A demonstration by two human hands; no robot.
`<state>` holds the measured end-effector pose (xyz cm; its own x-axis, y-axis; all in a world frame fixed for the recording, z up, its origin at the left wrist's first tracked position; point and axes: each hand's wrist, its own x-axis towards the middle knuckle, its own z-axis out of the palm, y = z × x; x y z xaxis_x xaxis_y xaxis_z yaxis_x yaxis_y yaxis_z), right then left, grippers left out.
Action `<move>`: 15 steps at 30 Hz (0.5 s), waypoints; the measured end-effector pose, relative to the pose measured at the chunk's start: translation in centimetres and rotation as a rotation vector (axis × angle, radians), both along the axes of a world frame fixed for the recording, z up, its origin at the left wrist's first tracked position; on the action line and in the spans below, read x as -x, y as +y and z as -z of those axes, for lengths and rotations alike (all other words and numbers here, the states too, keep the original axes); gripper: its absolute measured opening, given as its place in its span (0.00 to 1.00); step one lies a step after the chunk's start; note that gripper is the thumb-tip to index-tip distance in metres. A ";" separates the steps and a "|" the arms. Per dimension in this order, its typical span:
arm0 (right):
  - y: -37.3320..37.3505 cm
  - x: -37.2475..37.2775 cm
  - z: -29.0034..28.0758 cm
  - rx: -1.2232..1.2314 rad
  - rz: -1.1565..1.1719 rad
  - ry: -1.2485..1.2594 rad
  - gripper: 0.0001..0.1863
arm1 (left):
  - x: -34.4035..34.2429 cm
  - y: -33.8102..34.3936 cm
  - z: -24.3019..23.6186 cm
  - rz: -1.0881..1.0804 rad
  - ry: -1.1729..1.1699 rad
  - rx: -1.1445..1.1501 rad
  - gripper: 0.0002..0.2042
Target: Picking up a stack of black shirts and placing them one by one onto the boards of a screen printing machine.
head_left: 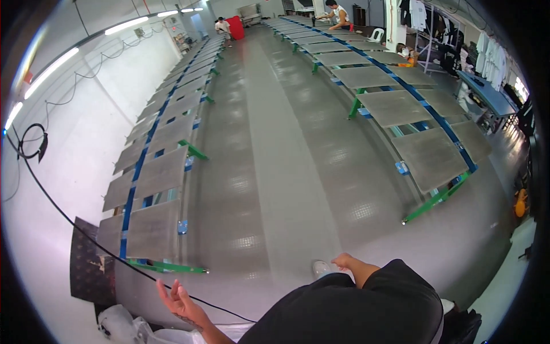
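- The left hand (186, 305) is open, fingers a bit bent; it grips nothing that shows.
- A black cord (71, 222) runs along by the white wall (80, 155) and past those fingers; touching or not, it is hard to tell.
- The right hand (342, 262) is too small to read.
- Gray boards (153, 231) sit in two long rows.

1. You are in a workshop: two long rows of flat, grey, rectangular boards (153, 230) run away from you, one on each side of a wide aisle.
2. Green metal legs (422, 210) support the rows above a smooth grey floor (289, 189).
3. Long white tube lights (54, 71) shine on your left.
4. White cloth garments (490, 54) hang at your right.
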<state>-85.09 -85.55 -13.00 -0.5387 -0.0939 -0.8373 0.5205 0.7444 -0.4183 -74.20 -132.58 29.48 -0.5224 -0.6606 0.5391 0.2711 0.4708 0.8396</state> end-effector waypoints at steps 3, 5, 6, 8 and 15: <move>-1.6 4.3 5.2 -0.028 -0.406 0.396 0.26 | 1.0 0.9 -0.4 0.089 -0.067 -0.006 0.19; -3.4 5.1 5.3 0.044 -0.643 0.652 0.26 | 1.2 1.4 -0.7 0.091 -0.087 0.049 0.15; -5.2 5.8 2.4 0.089 -0.440 0.452 0.27 | 0.3 1.6 -1.1 0.056 -0.134 0.230 0.12; -6.3 7.4 -1.5 0.119 -0.244 0.241 0.29 | 0.8 2.6 -2.2 0.022 -0.193 0.405 0.09; 0.1 5.0 3.3 0.068 -0.310 0.148 0.27 | 2.9 5.6 -9.2 0.009 -0.360 0.819 0.06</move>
